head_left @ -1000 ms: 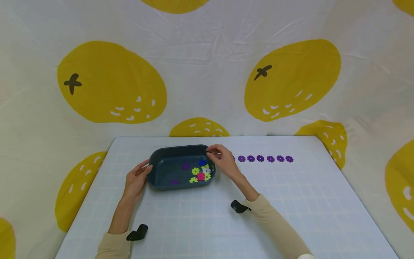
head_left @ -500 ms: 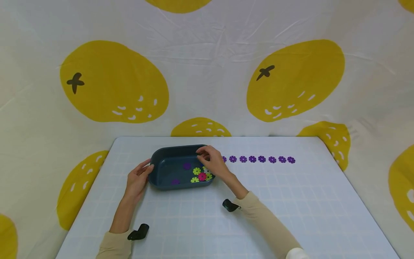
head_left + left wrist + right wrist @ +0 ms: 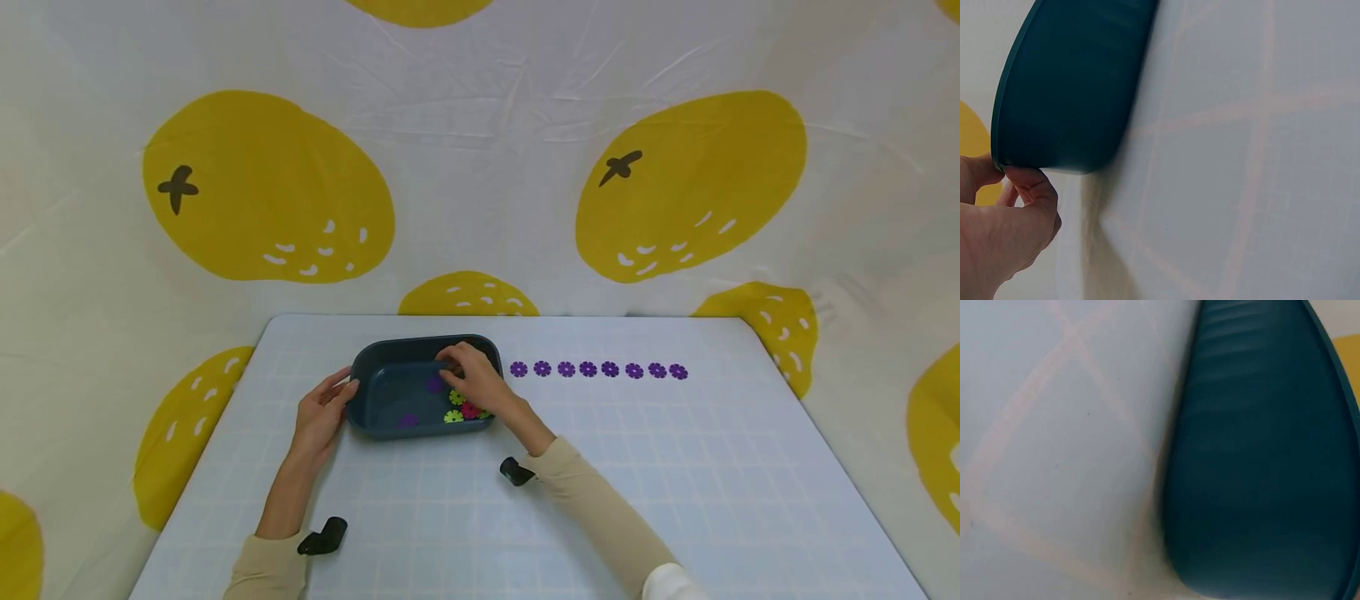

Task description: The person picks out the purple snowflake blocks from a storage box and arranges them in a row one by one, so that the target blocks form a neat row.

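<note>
A dark teal tray [image 3: 390, 432] stands on the table's left half. My left hand [image 3: 318, 418] holds its left end; in the left wrist view, thumb and fingers of the left hand [image 3: 1016, 219] pinch the rim. My right hand [image 3: 480, 383] is over the tray's right half, fingers loosely bent, with nothing visible between them. Just below its fingertips lies a purple flower-shaped disc [image 3: 435, 384]. Another purple disc [image 3: 408, 421] is near the front wall. Yellow-green discs [image 3: 453, 416] and a pink disc [image 3: 470, 410] lie at the right, partly covered by the right hand.
Several purple flower discs [image 3: 588, 369] form a straight row right of the tray, along the far part of the table [image 3: 675, 467]. Behind the table's far edge hangs a white cloth with yellow fruit prints [image 3: 690, 183]. The right wrist view shows only the tray's outer wall [image 3: 1260, 456] and table.
My right hand has moved left, from the tray's right rim to over its inside. The near end of the purple row has come into sight. The left hand keeps its hold.
</note>
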The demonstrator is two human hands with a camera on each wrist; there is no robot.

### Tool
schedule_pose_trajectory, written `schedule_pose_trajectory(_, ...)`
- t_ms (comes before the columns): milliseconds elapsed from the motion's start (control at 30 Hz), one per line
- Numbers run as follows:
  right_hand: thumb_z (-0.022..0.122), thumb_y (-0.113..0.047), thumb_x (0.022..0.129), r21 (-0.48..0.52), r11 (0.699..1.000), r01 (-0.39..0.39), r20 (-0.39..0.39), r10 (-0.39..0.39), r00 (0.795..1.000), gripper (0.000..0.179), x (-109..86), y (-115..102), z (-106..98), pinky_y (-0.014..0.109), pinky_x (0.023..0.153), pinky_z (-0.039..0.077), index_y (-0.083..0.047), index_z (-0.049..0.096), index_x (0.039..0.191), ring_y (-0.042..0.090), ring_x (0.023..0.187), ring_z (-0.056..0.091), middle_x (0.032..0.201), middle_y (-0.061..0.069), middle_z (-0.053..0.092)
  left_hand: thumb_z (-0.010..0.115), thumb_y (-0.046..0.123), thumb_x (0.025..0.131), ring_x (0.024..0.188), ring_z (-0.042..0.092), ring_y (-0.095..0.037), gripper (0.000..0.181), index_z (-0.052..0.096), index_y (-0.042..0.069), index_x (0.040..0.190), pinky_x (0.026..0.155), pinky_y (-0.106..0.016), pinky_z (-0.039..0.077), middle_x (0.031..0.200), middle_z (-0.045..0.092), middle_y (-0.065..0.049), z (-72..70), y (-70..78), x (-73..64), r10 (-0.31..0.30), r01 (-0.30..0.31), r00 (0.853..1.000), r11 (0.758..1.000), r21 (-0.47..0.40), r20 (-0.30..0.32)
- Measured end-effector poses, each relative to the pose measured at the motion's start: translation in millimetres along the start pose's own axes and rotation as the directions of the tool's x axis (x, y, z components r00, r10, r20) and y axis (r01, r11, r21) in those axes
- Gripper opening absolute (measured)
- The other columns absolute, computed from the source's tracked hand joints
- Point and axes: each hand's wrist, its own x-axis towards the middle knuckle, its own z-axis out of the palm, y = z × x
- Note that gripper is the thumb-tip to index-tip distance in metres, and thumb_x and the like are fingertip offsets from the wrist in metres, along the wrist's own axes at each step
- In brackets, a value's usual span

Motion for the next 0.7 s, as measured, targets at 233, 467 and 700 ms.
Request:
schedule_pose_trajectory(233,0.066,-0.008,0.101,-0.153,0.987,-0.049,0.157,0.073,0.985,0.033,3.0,-2,5,0.038,0.100,0.051,0.004,0.062,0.131,0.026,0.111,0.063,0.121,0.016,0.064,0.072,0.027,0.099,0.092,0.056,-0.002,0.053,0.056,0.010,0.147,0.074,-0.015,0.045,0.108,0.060,0.009,-0.6,-0.1,-0.2,0.007,-0.007,1.000,1.000,0.002,0.003)
schedule_pose_trajectory(467,0.067,-0.012,0.101,-0.267,0.962,-0.048,0.227,0.112,0.967,0.035,6.7,-4,7,0.039,0.103,0.048,0.001,0.063,0.133,0.027,0.114,0.059,0.124,0.016,0.062,0.070,0.028,0.100,0.094,0.054,-0.003,0.053,0.055,0.012,0.148,0.074,-0.016,0.045,0.110,0.059,0.008,-0.3,2.2,-1.8,-0.007,0.007,1.000,1.000,0.023,-0.002)
schedule_pose_trajectory(700,0.069,-0.014,0.101,-0.366,0.930,0.019,0.232,0.071,0.970,0.030,4.6,-3,11,0.037,0.098,0.049,-0.001,0.066,0.128,0.027,0.109,0.054,0.120,0.015,0.059,0.069,0.028,0.101,0.093,0.054,-0.002,0.054,0.053,0.010,0.150,0.074,-0.015,0.044,0.106,0.060,0.011,-1.6,1.3,-1.4,-0.002,0.002,1.000,1.000,0.009,0.014)
